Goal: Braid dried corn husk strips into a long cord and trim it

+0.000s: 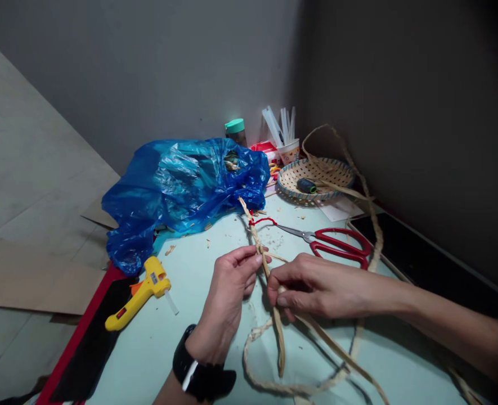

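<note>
My left hand [241, 271] pinches a pale straw braid [254, 232] between thumb and fingers, just below where a red string [266, 220] is tied round it. Close by on the right, my right hand [301, 287] is closed on a loose straw strand [331, 342] that trails toward the lower right. Another strand [279, 343] hangs down from the braid between my hands. A long finished-looking braid [299, 388] loops round below and behind my right wrist. Red-handled scissors [344, 243] lie beyond my right hand, their tip at the red string.
A blue plastic bag [176, 180] fills the back left. A yellow glue gun [141, 295] lies at left. Behind stand a shallow woven basket [285, 183] holding a dark thread spool [306, 185], a paper cup [290, 153] of clear sticks and a green-lidded jar [235, 132]. Straw scraps are scattered about.
</note>
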{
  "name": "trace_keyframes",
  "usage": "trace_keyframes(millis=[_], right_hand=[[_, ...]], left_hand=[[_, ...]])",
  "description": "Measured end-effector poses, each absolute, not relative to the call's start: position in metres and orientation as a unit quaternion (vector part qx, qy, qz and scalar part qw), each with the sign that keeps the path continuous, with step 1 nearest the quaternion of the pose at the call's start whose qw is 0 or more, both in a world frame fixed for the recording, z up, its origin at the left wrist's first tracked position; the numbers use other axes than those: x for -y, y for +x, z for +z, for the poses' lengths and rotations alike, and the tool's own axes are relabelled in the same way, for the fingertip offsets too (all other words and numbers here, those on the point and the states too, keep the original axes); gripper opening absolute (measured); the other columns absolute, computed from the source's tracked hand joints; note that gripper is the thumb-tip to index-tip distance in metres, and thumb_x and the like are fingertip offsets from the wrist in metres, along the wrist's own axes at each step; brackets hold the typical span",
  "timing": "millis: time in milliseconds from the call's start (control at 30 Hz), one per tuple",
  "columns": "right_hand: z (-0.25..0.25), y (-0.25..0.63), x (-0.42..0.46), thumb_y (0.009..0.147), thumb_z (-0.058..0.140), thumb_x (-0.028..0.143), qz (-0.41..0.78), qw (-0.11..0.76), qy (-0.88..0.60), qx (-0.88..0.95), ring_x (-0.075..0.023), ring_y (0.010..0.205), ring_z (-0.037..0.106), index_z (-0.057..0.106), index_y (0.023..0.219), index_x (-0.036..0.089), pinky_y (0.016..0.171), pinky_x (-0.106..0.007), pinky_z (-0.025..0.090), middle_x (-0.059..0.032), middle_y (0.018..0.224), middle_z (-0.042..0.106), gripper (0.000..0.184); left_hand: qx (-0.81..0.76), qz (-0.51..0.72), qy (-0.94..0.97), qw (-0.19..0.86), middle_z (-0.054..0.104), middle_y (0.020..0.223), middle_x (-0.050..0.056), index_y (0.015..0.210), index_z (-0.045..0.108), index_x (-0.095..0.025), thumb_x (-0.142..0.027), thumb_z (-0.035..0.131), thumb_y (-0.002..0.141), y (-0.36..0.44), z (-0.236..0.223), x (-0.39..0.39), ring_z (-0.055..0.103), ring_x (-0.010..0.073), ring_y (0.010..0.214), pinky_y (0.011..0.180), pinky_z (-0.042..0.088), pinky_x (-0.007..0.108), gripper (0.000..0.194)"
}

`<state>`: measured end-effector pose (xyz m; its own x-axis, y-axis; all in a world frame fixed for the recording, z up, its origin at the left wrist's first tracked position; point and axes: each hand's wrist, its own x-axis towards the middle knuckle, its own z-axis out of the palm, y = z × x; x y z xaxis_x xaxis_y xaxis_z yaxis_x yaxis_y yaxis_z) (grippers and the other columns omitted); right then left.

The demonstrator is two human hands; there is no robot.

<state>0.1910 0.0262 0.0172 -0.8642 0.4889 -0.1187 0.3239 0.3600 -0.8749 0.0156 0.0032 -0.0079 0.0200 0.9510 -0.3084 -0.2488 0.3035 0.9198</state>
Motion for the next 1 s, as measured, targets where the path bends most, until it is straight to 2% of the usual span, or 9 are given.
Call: trace_keyframes(millis=[100, 200, 267, 433, 567, 767, 900, 1000], right_hand=[[0.016, 0.19, -0.026, 0.088, 0.049, 0.02, 0.52, 0.084, -0.251, 0.812, -0.0087, 0.055, 0.048, 0.064, 0.092, 0.015, 0.05, -0.017, 0.031, -0.001, 0.071, 0.068, 0.016], [0.015, 0.19, -0.025, 0.087, 0.05, 0.019, 0.555, 0.106, -0.244, 0.788, -0.0082, 0.054, 0.045, 0.06, 0.098, 0.015, 0.048, -0.017, 0.03, -0.0007, 0.072, 0.067, 0.015], [0.013, 0.189, -0.026, 0.088, 0.05, 0.02, 0.589, 0.107, -0.243, 0.763, -0.0075, 0.053, 0.042, 0.058, 0.099, 0.015, 0.047, -0.017, 0.03, -0.0009, 0.073, 0.067, 0.014], [0.006, 0.188, -0.028, 0.091, 0.05, 0.028, 0.669, 0.103, -0.257, 0.69, -0.0052, 0.05, 0.044, 0.057, 0.101, 0.014, 0.045, -0.016, 0.033, -0.0032, 0.081, 0.066, 0.019], [0.003, 0.189, -0.028, 0.09, 0.052, 0.032, 0.681, 0.1, -0.254, 0.68, -0.0055, 0.05, 0.047, 0.058, 0.107, 0.014, 0.043, -0.015, 0.033, -0.0033, 0.081, 0.066, 0.026], [0.0, 0.189, -0.03, 0.09, 0.052, 0.034, 0.71, 0.101, -0.242, 0.654, -0.0046, 0.046, 0.044, 0.058, 0.104, 0.014, 0.041, -0.014, 0.034, -0.0018, 0.075, 0.063, 0.025], [0.002, 0.188, -0.031, 0.09, 0.052, 0.033, 0.724, 0.098, -0.242, 0.639, -0.0045, 0.044, 0.041, 0.059, 0.104, 0.013, 0.041, -0.016, 0.034, -0.0011, 0.071, 0.062, 0.025], [0.008, 0.189, -0.03, 0.085, 0.06, 0.027, 0.692, 0.095, -0.24, 0.674, -0.0047, 0.049, 0.039, 0.061, 0.108, 0.015, 0.043, -0.015, 0.031, 0.0025, 0.069, 0.057, 0.027]], left_hand=[[-0.507, 0.477, 0.349, 0.627, 0.063, 0.07, 0.002, 0.092, 0.069, -0.01, -0.026, 0.074, 0.067, 0.016, -0.008, -0.003, 0.02, -0.0009, 0.04, 0.039, 0.009, 0.02, 0.031], [-0.507, 0.466, 0.351, 0.634, 0.051, 0.053, -0.004, 0.09, 0.069, -0.011, -0.027, 0.075, 0.067, 0.018, -0.008, -0.001, 0.023, 0.0005, 0.039, 0.039, 0.011, 0.019, 0.028], [-0.501, 0.461, 0.354, 0.642, 0.045, 0.049, -0.007, 0.088, 0.069, -0.011, -0.025, 0.074, 0.067, 0.019, -0.007, -0.001, 0.024, 0.0009, 0.039, 0.039, 0.011, 0.019, 0.027], [-0.462, 0.474, 0.353, 0.661, 0.046, 0.054, -0.005, 0.088, 0.067, -0.011, -0.019, 0.066, 0.071, 0.018, -0.004, 0.001, 0.028, 0.0019, 0.043, 0.04, 0.012, 0.018, 0.019], [-0.439, 0.477, 0.364, 0.669, 0.041, 0.054, -0.004, 0.082, 0.064, -0.012, -0.031, 0.064, 0.078, 0.017, -0.002, 0.002, 0.032, 0.0044, 0.047, 0.043, 0.017, 0.018, 0.019], [-0.435, 0.478, 0.348, 0.679, 0.04, 0.056, -0.003, 0.076, 0.064, -0.012, -0.04, 0.064, 0.079, 0.018, 0.0, 0.004, 0.036, 0.0052, 0.05, 0.043, 0.02, 0.017, 0.029], [-0.437, 0.475, 0.361, 0.673, 0.04, 0.057, -0.004, 0.086, 0.066, -0.01, -0.03, 0.066, 0.079, 0.019, -0.005, 0.001, 0.029, 0.0025, 0.047, 0.04, 0.014, 0.016, 0.02], [-0.46, 0.479, 0.352, 0.66, 0.047, 0.061, -0.003, 0.091, 0.067, -0.01, -0.023, 0.066, 0.078, 0.017, -0.009, 0.0, 0.026, 0.0009, 0.044, 0.039, 0.013, 0.016, 0.018]])
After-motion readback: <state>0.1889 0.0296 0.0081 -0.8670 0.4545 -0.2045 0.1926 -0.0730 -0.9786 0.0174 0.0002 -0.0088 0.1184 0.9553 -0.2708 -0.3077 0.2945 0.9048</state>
